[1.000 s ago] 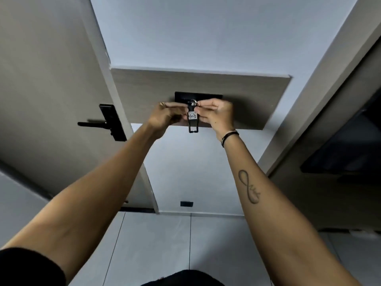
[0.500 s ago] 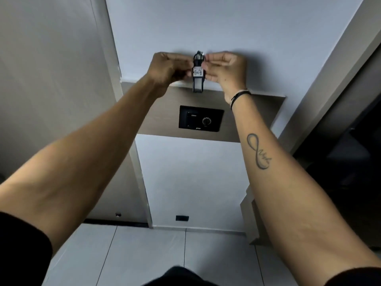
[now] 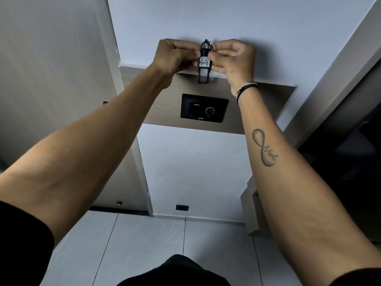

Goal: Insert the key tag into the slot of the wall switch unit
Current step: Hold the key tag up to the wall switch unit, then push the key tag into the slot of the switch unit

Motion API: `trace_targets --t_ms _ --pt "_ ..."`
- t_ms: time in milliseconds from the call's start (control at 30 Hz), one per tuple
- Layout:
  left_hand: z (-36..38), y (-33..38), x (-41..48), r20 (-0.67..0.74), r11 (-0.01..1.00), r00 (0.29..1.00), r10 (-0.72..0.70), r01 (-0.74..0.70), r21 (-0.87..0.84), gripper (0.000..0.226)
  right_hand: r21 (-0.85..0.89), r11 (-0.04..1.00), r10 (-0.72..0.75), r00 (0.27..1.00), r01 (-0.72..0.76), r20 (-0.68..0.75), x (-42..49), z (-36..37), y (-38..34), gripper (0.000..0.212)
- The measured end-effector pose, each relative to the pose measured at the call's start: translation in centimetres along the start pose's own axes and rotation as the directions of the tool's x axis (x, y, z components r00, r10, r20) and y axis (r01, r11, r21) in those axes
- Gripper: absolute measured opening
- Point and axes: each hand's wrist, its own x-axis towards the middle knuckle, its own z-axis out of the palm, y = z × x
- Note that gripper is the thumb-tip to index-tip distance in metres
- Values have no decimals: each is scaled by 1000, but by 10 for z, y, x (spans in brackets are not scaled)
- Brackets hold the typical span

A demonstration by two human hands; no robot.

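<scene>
A black key tag (image 3: 204, 65) with a white handwritten label hangs upright between both hands, a metal ring at its top. My left hand (image 3: 175, 55) pinches its left edge and my right hand (image 3: 232, 56) pinches its right edge. The black wall switch unit (image 3: 204, 108), with a dark panel on its left and a round dial on its right, is mounted on a wood-grain wall panel (image 3: 257, 110). The tag's lower end is apart from the unit, a short way above its top edge.
A grey door (image 3: 57, 79) and its frame stand at the left. A dark opening (image 3: 350, 151) lies at the right. A small black socket (image 3: 182, 207) sits low on the white wall, above the pale tiled floor (image 3: 144, 244).
One second ago the tag and both hands covered the switch unit. They now sit above it, with the unit fully visible; the view has also shifted. Little differs since half a second ago.
</scene>
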Motion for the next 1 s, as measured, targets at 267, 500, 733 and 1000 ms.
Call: trace_targets --t_ms 267,500,733,1000 --pt "2 -20 -9 -4 972 988 152 -149 181 11 -105 994 -44 999 42 -8 -4 0 24 29" --pt "4 -53 -27 -96 871 952 291 -223 437 10 -189 977 -106 994 97 -40 -18 5 54 20" --pt "5 -74 -41 -90 819 946 313 -221 530 12 -240 969 -73 995 55 -65 -34 8 78 21" --pt "6 -86 -48 -90 768 931 355 -235 596 13 -402 913 -110 992 77 -61 -35 8 93 15"
